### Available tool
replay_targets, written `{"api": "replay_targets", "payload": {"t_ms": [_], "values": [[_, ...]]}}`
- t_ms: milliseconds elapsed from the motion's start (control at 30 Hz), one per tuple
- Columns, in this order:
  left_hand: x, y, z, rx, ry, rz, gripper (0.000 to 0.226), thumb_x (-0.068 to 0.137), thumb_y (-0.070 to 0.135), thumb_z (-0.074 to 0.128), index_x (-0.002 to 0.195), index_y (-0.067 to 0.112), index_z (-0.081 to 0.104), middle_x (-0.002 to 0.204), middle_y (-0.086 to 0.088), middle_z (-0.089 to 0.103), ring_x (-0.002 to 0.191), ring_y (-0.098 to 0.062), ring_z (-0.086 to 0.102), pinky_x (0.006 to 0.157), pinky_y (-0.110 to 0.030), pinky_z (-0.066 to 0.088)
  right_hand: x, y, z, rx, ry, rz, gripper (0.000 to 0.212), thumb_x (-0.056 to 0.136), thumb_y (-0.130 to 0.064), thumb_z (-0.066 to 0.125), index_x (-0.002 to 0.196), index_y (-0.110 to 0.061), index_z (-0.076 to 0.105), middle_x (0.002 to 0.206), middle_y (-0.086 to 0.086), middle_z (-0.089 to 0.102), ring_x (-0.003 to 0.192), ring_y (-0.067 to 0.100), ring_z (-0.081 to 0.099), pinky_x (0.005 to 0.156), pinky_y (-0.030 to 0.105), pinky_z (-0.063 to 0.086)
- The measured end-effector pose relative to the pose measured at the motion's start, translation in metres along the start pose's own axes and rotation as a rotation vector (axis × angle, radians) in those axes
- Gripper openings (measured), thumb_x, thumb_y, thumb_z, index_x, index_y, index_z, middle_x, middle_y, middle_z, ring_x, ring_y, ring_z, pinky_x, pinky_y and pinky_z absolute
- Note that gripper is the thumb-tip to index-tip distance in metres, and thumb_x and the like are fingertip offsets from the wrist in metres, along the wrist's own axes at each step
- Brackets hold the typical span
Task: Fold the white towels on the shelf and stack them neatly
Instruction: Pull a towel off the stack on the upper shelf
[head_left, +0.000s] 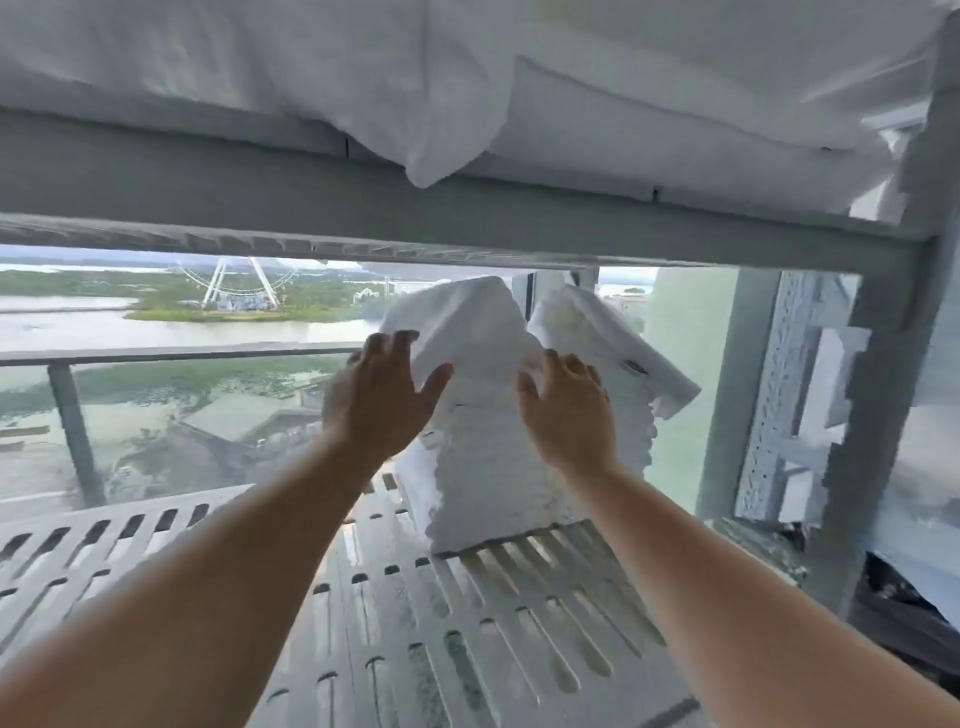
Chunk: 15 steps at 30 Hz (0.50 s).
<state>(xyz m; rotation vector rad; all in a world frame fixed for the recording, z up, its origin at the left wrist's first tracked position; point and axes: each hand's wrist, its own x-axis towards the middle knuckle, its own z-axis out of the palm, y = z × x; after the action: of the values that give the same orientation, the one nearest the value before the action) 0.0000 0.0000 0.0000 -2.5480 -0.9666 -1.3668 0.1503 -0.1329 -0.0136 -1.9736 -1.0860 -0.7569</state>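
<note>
Left hand (379, 400) and right hand (569, 413) are flattening the top towel (467, 322) with spread fingers, gripping nothing; uneven pressure is risking tipping the stack (493, 488).

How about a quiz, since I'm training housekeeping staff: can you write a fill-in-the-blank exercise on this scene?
1. A stack of folded white ____ stands on the slotted shelf.
2. The left hand and right hand are up at the ____ of the stack.
3. White linen lies on the upper shelf, ____ the stack.
4. In the picture, the Ferris wheel appears ____ of the stack.
Missing words: towels; top; above; left.
</note>
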Motion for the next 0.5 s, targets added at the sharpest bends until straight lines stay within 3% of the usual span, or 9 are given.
{"api": "replay_targets", "payload": {"t_ms": [167,300,400,500], "values": [[0.045,0.017,0.036,0.032,-0.102,-0.084,0.065,0.090,0.068,0.047,0.136,0.023,0.049,0.125,-0.010,0.062,0.108,-0.034,0.063,0.076,-0.042,0.051,0.056,0.028,0.024,0.008,0.033,0.064,0.039,0.093,-0.048,0.050,0.123,-0.026,0.062,0.118,0.007,0.066,0.114,0.029,0.056,0.093,0.040,0.044],[0.064,0.017,0.045,0.119,-0.132,-0.163,0.043,0.090,0.052,0.051,0.126,0.030,0.061,0.121,-0.006,0.067,0.109,-0.031,0.063,0.075,-0.034,0.043,0.092,0.036,0.039,-0.025,-0.160,0.079,0.061,0.083,-0.063,0.058,0.130,-0.026,0.056,0.116,0.008,0.067,0.117,0.031,0.055,0.095,0.040,0.045],[0.066,0.018,0.043,0.182,-0.120,-0.174,0.031,0.092,0.041,0.052,0.117,0.031,0.067,0.114,-0.004,0.070,0.104,-0.030,0.064,0.074,-0.033,0.047,0.110,0.039,0.053,-0.112,-0.276,0.067,0.047,0.083,-0.049,0.059,0.120,-0.019,0.056,0.109,0.011,0.069,0.115,0.033,0.057,0.092,0.038,0.041],[0.063,0.018,0.043,0.217,-0.092,-0.176,0.024,0.095,0.041,0.054,0.111,0.031,0.069,0.109,-0.003,0.072,0.100,-0.031,0.066,0.077,-0.036,0.053,0.120,0.040,0.062,-0.091,-0.253,0.029,0.034,0.080,-0.028,0.061,0.112,-0.018,0.060,0.105,0.009,0.071,0.110,0.030,0.061,0.088,0.036,0.040]]}}
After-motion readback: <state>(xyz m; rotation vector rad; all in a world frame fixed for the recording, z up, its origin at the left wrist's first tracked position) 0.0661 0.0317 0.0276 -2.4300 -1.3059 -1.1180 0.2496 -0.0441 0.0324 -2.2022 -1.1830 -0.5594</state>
